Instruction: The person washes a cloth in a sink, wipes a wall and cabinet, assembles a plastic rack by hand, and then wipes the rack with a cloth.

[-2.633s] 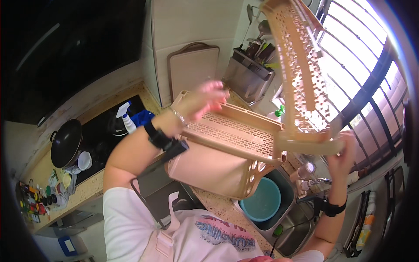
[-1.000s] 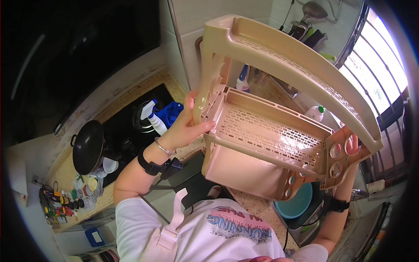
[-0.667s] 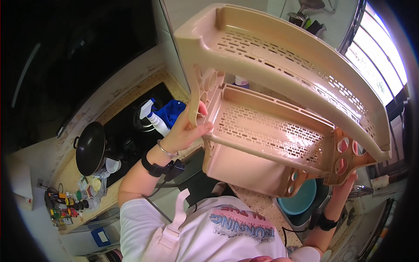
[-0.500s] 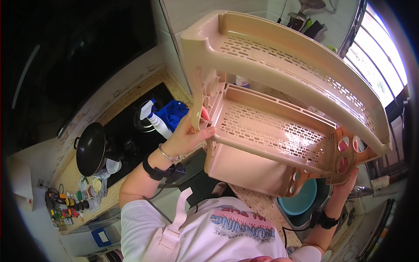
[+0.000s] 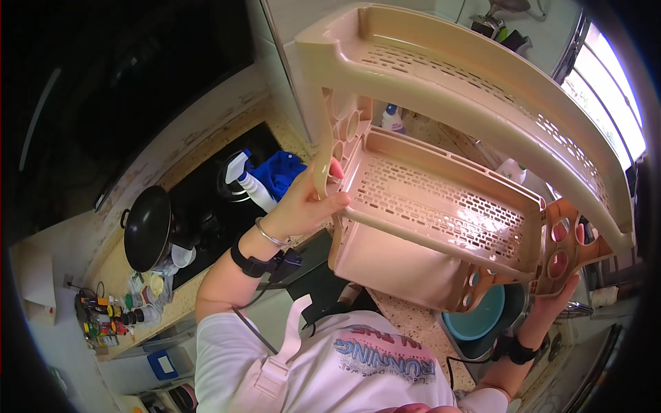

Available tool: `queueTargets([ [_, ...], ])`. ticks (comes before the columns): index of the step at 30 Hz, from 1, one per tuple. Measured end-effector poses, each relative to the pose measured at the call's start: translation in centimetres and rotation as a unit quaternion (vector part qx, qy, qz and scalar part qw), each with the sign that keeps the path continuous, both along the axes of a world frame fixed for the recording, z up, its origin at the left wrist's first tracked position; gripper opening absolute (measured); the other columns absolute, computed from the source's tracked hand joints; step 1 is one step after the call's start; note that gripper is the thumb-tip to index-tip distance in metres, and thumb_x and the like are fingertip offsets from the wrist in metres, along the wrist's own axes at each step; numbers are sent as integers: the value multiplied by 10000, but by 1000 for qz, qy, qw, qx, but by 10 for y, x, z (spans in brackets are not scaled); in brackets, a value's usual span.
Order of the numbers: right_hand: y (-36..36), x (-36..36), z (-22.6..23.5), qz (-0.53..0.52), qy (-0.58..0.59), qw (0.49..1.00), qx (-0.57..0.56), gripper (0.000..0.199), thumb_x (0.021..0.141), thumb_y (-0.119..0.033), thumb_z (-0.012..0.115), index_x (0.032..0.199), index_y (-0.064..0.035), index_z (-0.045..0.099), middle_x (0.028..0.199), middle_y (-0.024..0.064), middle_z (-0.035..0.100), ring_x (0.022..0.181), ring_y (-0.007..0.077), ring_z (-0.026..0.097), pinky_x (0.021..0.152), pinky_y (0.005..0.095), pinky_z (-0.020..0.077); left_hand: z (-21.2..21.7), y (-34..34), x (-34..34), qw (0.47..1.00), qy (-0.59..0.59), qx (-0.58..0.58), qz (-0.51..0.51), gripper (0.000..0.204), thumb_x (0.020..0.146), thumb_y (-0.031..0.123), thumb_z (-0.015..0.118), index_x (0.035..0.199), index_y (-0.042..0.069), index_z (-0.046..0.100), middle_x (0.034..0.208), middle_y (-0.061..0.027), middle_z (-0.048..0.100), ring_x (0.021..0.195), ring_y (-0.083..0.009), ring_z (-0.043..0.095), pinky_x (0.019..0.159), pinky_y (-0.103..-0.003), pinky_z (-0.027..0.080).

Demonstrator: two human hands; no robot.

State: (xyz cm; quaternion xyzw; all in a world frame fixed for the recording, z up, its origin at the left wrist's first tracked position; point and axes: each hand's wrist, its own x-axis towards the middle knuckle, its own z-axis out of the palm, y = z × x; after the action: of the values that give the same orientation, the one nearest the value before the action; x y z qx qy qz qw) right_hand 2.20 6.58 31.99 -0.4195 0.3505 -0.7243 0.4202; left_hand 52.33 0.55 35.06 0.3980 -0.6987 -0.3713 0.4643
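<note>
A beige plastic tiered rack (image 5: 434,196) fills the middle and upper right, raised above the counter. Its two upper trays have slotted bottoms, and a lower section hangs beneath them. My left hand (image 5: 310,199) grips the rack's left side panel at the middle tray, thumb in front and fingers reaching round behind. At the right side panel, with its round holes, my right hand (image 5: 556,296) holds the rack from below; its fingers are partly hidden, with some showing through the holes.
On the left counter are a black wok (image 5: 148,228), a white spray bottle (image 5: 249,182), a blue cloth (image 5: 279,173) and several small jars (image 5: 110,316). A teal basin (image 5: 475,318) sits in the sink at right. Behind the rack stands another bottle (image 5: 392,120); a barred window (image 5: 606,89) is at upper right.
Both hands and the rack have shifted slightly to the right in the picture, and its top tray sits a little higher. The grip on both sides is the same.
</note>
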Motion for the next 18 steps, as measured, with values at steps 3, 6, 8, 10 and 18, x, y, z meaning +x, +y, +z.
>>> queueTargets([
  [3, -11, -1, 2, 27, 26, 999, -16, 757, 912, -527, 437, 1441, -51, 179, 1425, 154, 336, 1318, 269, 333, 1085, 406, 285, 0, -1, 2, 997, 47, 57, 2, 358, 803, 213, 698, 1029, 71, 460, 971, -8, 410, 913, -108, 395, 815, -261, 360],
  [6, -20, 21, 26, 56, 47, 996, -48, 769, 904, -525, 458, 1443, -59, 169, 1420, 152, 348, 1308, 274, 350, 1077, 416, 309, -2, -6, -1, 1000, 24, 12, -1, 348, 804, 202, 696, 1023, 70, 460, 958, 3, 408, 893, -93, 395, 789, -245, 366],
  [8, -25, 36, 43, 79, 75, 992, -71, 764, 903, -519, 466, 1442, -67, 171, 1416, 145, 358, 1294, 276, 375, 1066, 423, 336, -1, -9, -9, 999, 11, 30, 21, 336, 810, 183, 689, 1019, 62, 455, 957, 12, 412, 861, -81, 404, 753, -232, 379],
  [10, -29, 33, 41, 104, 45, 993, -43, 839, 862, -551, 519, 1448, -81, 146, 1402, 159, 375, 1298, 286, 370, 1058, 428, 352, -2, -12, -10, 997, 43, 54, 22, 325, 823, 165, 673, 1038, 62, 452, 973, 17, 422, 836, -79, 423, 729, -224, 392],
  [18, -35, 38, 41, 93, 90, 989, -72, 752, 919, -488, 456, 1439, -47, 139, 1386, 208, 363, 1292, 310, 363, 1050, 419, 345, -12, -16, -2, 997, 57, 43, 12, 430, 835, 374, 647, 1050, 62, 444, 980, 12, 394, 924, -101, 378, 848, -252, 330],
])
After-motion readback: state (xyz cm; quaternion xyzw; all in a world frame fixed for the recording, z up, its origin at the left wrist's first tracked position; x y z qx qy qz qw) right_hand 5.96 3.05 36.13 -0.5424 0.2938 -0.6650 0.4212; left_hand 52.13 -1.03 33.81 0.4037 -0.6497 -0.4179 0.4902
